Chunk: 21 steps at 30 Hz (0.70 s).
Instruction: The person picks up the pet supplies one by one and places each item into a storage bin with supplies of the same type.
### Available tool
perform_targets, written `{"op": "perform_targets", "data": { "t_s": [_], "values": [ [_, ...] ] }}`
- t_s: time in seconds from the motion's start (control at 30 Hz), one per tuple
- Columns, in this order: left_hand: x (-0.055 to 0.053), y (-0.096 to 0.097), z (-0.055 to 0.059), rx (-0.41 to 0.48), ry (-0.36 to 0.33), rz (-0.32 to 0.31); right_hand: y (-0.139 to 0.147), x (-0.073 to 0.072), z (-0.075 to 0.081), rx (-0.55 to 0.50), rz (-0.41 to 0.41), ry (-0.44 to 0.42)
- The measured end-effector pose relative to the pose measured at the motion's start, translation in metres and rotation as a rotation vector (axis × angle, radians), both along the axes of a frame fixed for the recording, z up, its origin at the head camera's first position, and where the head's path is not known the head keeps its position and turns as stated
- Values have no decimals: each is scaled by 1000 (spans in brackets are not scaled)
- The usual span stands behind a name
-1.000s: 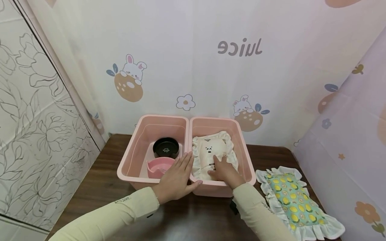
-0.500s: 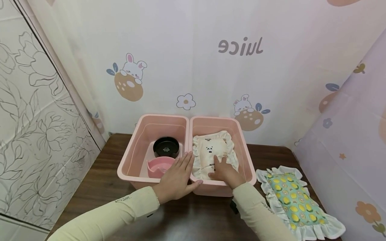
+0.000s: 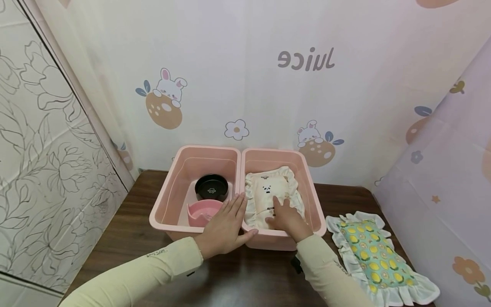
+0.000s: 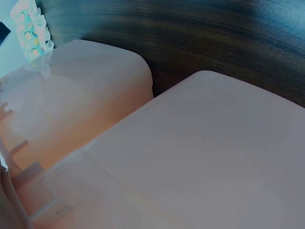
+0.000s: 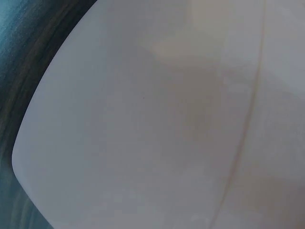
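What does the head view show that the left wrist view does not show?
Only the head view shows both hands: the left hand flat across the near rims, the right hand on the cream pillow, plus the black bowl and pink bowl. Only the left wrist view shows the bins' outer walls close up. Both show the pink bins, the wooden table and the frilled yellow-print pillow.

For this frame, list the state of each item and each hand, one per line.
Left bin: holds both bowls.
Right bin: holds the panda cushion.
Black bowl: upright.
Pink bowl: upright.
Panda cushion: lying flat.
Yellow-patterned cushion: flat on the table.
Left hand: flat across the bins' rims.
Right hand: resting on the panda cushion.
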State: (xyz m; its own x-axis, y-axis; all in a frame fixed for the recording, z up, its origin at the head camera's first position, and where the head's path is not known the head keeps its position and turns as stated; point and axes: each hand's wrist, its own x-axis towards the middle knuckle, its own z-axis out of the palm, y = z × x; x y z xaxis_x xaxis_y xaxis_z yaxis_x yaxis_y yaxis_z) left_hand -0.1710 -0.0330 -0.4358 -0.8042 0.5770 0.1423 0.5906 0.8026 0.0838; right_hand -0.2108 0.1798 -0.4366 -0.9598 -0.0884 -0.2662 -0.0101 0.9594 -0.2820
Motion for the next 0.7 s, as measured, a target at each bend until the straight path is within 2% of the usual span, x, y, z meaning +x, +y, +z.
{"op": "perform_targets", "data": {
  "t_s": [0.37, 0.57, 0.7],
  "values": [
    [1, 0, -1, 6, -1, 0, 6, 2, 8, -69, 6, 30],
    [0, 0, -2, 9, 2, -3, 9, 3, 26, -38, 61, 63],
    [-1, 0, -2, 12, 6, -6, 15, 4, 43, -35, 94, 134]
  ]
}}
